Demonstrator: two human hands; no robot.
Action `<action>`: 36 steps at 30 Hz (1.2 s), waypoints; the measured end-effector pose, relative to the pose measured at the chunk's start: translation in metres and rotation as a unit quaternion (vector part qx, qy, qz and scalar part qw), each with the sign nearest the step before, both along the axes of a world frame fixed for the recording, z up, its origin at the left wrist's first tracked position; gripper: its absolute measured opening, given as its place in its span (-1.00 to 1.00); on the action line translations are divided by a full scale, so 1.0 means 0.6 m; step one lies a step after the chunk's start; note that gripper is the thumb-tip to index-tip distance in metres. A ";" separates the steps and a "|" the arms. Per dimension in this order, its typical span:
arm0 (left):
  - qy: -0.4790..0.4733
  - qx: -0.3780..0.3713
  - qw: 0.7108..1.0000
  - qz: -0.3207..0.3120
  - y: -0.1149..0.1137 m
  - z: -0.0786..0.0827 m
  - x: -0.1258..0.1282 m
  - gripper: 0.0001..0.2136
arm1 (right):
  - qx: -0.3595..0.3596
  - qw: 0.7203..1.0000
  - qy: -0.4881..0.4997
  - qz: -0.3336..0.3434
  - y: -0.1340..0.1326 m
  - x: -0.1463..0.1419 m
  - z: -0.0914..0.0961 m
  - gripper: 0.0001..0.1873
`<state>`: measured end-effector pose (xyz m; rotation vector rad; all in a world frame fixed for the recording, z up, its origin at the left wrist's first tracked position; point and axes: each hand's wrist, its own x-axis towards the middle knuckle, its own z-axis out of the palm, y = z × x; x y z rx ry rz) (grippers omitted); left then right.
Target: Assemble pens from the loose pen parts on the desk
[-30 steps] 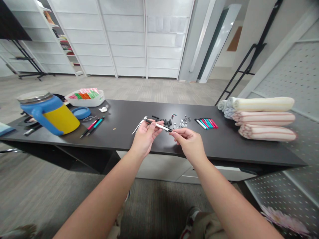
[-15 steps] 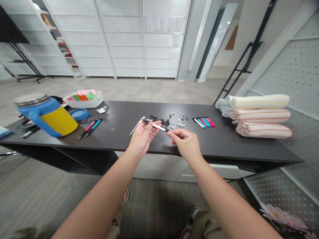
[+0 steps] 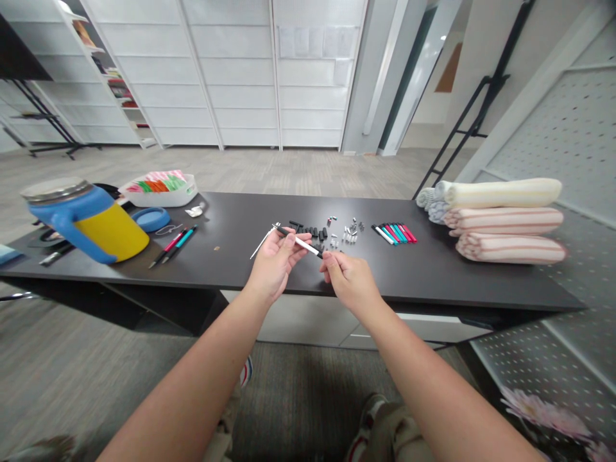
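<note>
Both hands meet above the near edge of the dark table (image 3: 231, 256). The left hand (image 3: 273, 262) closes its fingers round the dark end of a black-and-white pen (image 3: 302, 242), and the right hand (image 3: 347, 280) pinches the pen's other tip. Far left on the table stands a yellow-and-blue jug (image 3: 96, 226), then two loose pens (image 3: 174, 244). Behind the hands lie small black parts (image 3: 312, 231) and metal bits (image 3: 351, 232), then a row of coloured pens (image 3: 395, 233), with rolled towels (image 3: 505, 221) at the right.

Black table (image 3: 231, 221), yellow jug (image 3: 113, 234), coloured pens (image 3: 397, 233), small parts (image 3: 349, 233), rolled towels (image 3: 505, 221)
</note>
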<state>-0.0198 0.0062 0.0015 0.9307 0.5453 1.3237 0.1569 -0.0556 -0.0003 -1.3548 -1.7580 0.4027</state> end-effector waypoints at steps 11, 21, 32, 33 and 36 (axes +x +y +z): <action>-0.012 -0.013 1.000 0.020 0.003 0.001 -0.003 -0.64 | -0.029 0.995 -0.061 0.068 -0.002 0.001 0.008 -0.59; -0.013 -0.009 1.000 0.026 0.003 0.004 -0.003 -0.65 | -0.020 0.999 -0.025 0.009 0.006 0.001 0.003 -0.66; -0.016 -0.009 1.000 0.021 0.003 0.004 -0.006 -0.65 | -0.026 0.998 -0.048 0.038 0.003 -0.001 0.010 -0.61; -0.018 -0.010 1.000 0.021 0.003 0.004 -0.006 -0.66 | -0.032 0.998 -0.042 0.032 0.003 -0.002 0.010 -0.63; -0.021 -0.010 0.999 0.023 0.004 0.004 -0.006 -0.66 | -0.040 0.999 -0.024 0.013 0.004 -0.002 0.007 -0.75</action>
